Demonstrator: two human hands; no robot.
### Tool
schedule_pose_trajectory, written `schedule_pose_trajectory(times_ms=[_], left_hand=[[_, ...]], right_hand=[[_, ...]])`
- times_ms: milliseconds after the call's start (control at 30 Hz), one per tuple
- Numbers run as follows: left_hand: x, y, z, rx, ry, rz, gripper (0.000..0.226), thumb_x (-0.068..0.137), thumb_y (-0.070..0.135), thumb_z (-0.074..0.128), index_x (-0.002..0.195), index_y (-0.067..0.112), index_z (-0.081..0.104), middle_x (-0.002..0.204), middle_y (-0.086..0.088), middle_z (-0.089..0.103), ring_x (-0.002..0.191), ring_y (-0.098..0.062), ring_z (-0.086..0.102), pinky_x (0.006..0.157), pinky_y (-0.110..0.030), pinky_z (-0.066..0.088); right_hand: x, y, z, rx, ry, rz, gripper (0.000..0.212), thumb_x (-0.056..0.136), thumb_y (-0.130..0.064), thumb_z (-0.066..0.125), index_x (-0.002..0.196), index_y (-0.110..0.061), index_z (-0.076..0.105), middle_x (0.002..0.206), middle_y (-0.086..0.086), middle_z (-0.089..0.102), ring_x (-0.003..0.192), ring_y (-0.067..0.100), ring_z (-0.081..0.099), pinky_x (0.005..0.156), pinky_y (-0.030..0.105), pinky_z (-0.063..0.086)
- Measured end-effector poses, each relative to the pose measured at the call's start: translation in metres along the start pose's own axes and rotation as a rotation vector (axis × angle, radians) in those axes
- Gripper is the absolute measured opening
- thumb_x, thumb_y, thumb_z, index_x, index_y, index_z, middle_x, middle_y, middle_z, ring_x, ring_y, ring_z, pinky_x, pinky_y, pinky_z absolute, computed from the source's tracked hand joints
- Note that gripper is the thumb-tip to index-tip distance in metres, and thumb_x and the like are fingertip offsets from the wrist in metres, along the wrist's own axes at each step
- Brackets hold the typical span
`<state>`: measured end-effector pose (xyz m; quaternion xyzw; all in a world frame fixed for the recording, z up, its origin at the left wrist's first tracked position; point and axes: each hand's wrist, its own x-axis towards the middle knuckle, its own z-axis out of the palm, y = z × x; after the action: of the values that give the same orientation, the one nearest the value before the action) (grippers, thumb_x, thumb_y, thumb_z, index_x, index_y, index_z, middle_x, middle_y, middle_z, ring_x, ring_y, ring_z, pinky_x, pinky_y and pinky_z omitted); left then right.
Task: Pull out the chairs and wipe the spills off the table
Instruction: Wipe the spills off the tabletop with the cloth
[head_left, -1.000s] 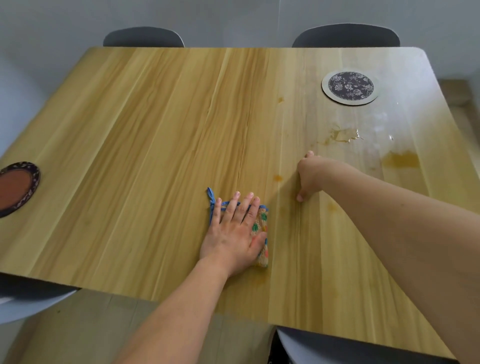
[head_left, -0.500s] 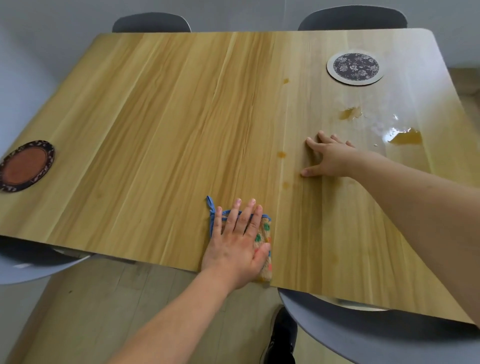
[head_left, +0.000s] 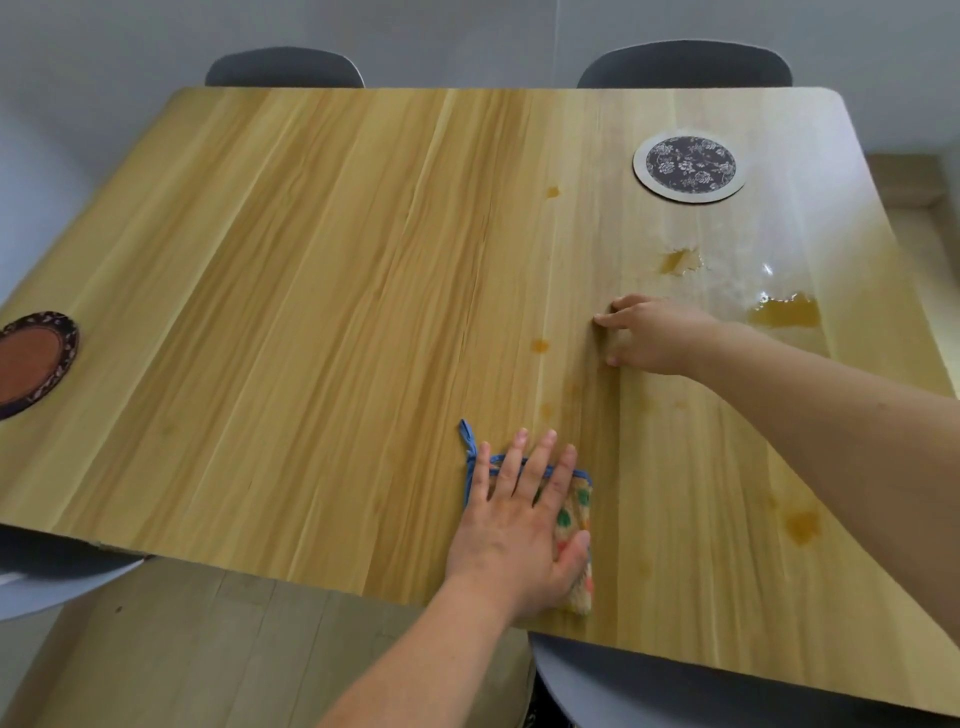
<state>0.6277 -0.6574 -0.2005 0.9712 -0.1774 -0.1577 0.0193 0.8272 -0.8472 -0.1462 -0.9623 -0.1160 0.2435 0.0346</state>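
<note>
Soft, light cloth (head_left: 574, 525) near counter (head_left: 311, 312) edge, flat under open left hand (head_left: 519, 525); best pressed from above. Right hand (head_left: 649, 332) curled, empty, beside slippery wet spill (head_left: 787, 316), far right

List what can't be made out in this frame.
- Cloth: mostly hidden under the left hand, head view.
- Brown coaster: cut off by the left edge.
- Far chairs: only the backrest tops show behind the table.
- Right hand: its curled fingers hide what lies beneath.
</note>
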Motion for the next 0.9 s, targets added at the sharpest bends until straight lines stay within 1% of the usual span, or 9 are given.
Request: schedule_pose_trajectory(times_ms=[100,167,300,467,567,667,767,833,900], left_hand=[[0.025,-0.007,-0.012,0.014,-0.016,-0.019,0.078,0.094,0.063,0.011,0.151,0.024,-0.027,0.157,0.001,-0.037,0.140,-0.021,-0.042,0.116,-0.056,-0.019],[0.046,-0.010,-0.020,0.025,-0.011,-0.045,0.078,0.095,0.063,0.010,0.150,0.025,-0.029,0.156,0.001,-0.038,0.140,-0.022,-0.043,0.116,-0.056,-0.019],[0.080,-0.017,-0.031,0.040,-0.003,-0.065,0.077,0.095,0.062,0.010,0.151,0.024,-0.028,0.157,0.001,-0.038,0.140,-0.022,-0.042,0.116,-0.056,-0.019],[0.124,-0.026,-0.044,0.068,-0.021,-0.079,0.076,0.095,0.063,0.008,0.150,0.025,-0.030,0.156,0.001,-0.039,0.140,-0.021,-0.042,0.116,-0.057,-0.017],[0.144,-0.031,-0.051,0.073,-0.025,-0.082,0.076,0.095,0.063,0.007,0.150,0.026,-0.029,0.156,0.002,-0.039,0.140,-0.021,-0.042,0.116,-0.056,-0.017],[0.168,-0.037,-0.059,0.078,-0.020,-0.087,0.076,0.095,0.062,0.009,0.150,0.026,-0.029,0.156,0.002,-0.039,0.140,-0.021,-0.042,0.116,-0.056,-0.017],[0.189,-0.043,-0.066,0.093,-0.020,-0.089,0.076,0.095,0.063,0.009,0.150,0.027,-0.030,0.156,0.002,-0.039,0.140,-0.021,-0.042,0.116,-0.056,-0.017],[0.199,-0.045,-0.069,0.099,-0.017,-0.086,0.077,0.095,0.063,0.010,0.150,0.027,-0.030,0.156,0.001,-0.039,0.140,-0.022,-0.042,0.115,-0.056,-0.018],[0.208,-0.048,-0.072,0.098,-0.011,-0.091,0.077,0.095,0.063,0.010,0.150,0.027,-0.030,0.156,0.001,-0.039,0.140,-0.022,-0.042,0.115,-0.057,-0.018]], right_hand=[[0.011,0.006,-0.010,0.022,0.033,-0.018,0.058,0.087,-0.039,0.063,0.142,-0.025,0.047,0.144,-0.001,0.044,0.131,0.023,0.044,0.105,0.039,0.040],[0.022,0.013,-0.018,0.066,0.089,-0.012,0.055,0.087,-0.034,0.063,0.139,-0.021,0.050,0.142,0.001,0.047,0.128,0.025,0.046,0.104,0.038,0.042],[0.045,0.022,-0.028,0.110,0.208,-0.022,0.051,0.092,-0.033,0.058,0.140,-0.018,0.049,0.147,0.000,0.042,0.131,0.026,0.045,0.104,0.040,0.041],[0.080,0.039,-0.040,0.112,0.199,0.028,0.047,0.094,-0.035,0.054,0.135,-0.014,0.051,0.146,0.005,0.041,0.132,0.029,0.040,0.102,0.046,0.042],[0.094,0.047,-0.045,0.137,0.186,0.046,0.049,0.095,-0.035,0.052,0.137,-0.012,0.048,0.145,0.008,0.042,0.132,0.030,0.040,0.104,0.045,0.041],[0.111,0.056,-0.051,0.157,0.216,0.030,0.047,0.097,-0.034,0.047,0.137,-0.009,0.046,0.150,0.009,0.037,0.135,0.031,0.039,0.106,0.043,0.039],[0.126,0.060,-0.058,0.196,0.244,-0.001,0.051,0.099,-0.035,0.043,0.144,-0.011,0.039,0.157,0.010,0.027,0.141,0.028,0.032,0.112,0.039,0.032],[0.133,0.061,-0.060,0.190,0.225,-0.015,0.056,0.100,-0.037,0.043,0.150,-0.015,0.032,0.160,0.008,0.020,0.144,0.027,0.026,0.115,0.039,0.026],[0.141,0.061,-0.059,0.104,0.201,-0.031,0.060,0.096,-0.043,0.047,0.149,-0.018,0.033,0.157,0.006,0.026,0.142,0.027,0.029,0.116,0.042,0.025]])
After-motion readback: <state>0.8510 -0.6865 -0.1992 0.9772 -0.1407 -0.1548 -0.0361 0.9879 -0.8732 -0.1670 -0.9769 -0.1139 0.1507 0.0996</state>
